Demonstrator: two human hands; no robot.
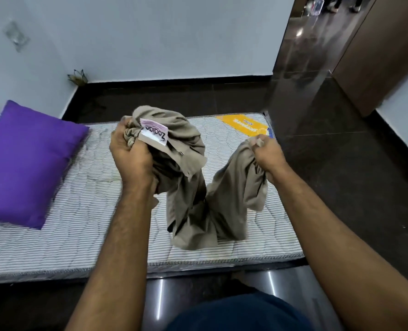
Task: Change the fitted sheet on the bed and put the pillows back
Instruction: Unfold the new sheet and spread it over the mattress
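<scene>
Bare striped mattress (83, 225) on dark glossy floor (341, 187); purple pillow (26, 163) cut off at left. Bunched taupe sheet (188, 187) is gripped by left hand (131, 156) and right hand (267, 158).

From my remote station, the head camera shows me two bare forearms entering from the bottom edge, both unsleeved as far as the frame reaches and lightly covered with hair. The left hand (130, 155) and right hand (268, 157) carry no gloves, and I can make out no rings, watch or bands at either wrist. At bottom centre, a dark navy garment (241, 314) covers the person's lower body; its cut cannot be told.
</scene>
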